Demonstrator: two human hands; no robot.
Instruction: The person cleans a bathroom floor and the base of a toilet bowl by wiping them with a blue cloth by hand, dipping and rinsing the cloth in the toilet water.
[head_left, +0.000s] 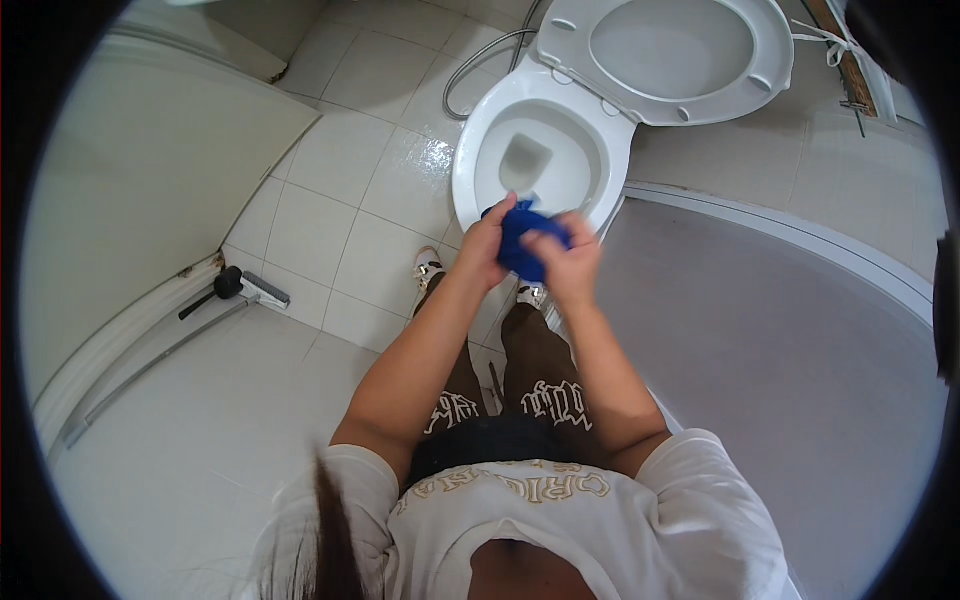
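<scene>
A blue cloth (521, 251), bunched up, is held between both hands over the front rim of a white toilet bowl (466, 169). My left hand (484, 244) grips its left side, the thumb pointing up along it. On the right side, my right hand (568, 259) is closed on the same cloth and looks blurred. Behind the bowl, the toilet seat and lid (568, 56) are raised, and water shows at the bottom of the bowl.
A floor brush (266, 290) with a long metal handle and a black plunger (227, 282) lie by the left wall. A metal hose (448, 90) curls left of the toilet. The shower's curved edge (780, 214) lies to the right. Tiles beside the bowl look wet.
</scene>
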